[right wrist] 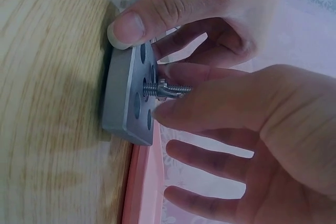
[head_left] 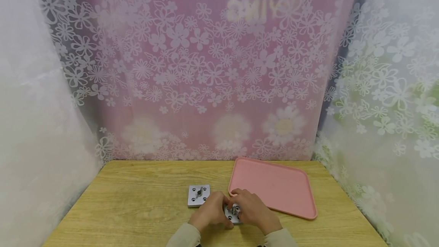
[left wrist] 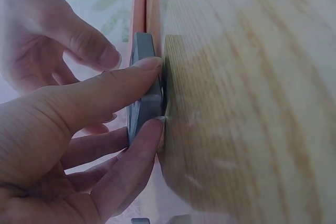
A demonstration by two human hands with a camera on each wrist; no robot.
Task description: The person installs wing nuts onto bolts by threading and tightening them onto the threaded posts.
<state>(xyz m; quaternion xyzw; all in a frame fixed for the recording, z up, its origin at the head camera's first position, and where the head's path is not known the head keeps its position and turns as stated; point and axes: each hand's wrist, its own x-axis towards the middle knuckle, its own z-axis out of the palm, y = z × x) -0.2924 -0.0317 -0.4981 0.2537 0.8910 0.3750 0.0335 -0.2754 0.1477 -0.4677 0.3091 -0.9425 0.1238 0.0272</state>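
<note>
A square metal plate with several holes lies flat on the table, and a threaded bolt stands up from its middle. My left hand grips this plate by its edges between thumb and fingers. On the bolt sits a wing nut, raised above the plate's face. My right hand pinches the wing nut between thumb and forefinger, its other fingers spread away. A second such plate, with its own wing nut, lies just beyond the left hand.
A pink tray lies at the right, close behind the right hand. The wooden table reaches back to a flowered pink curtain. Pale curtains hang at both sides.
</note>
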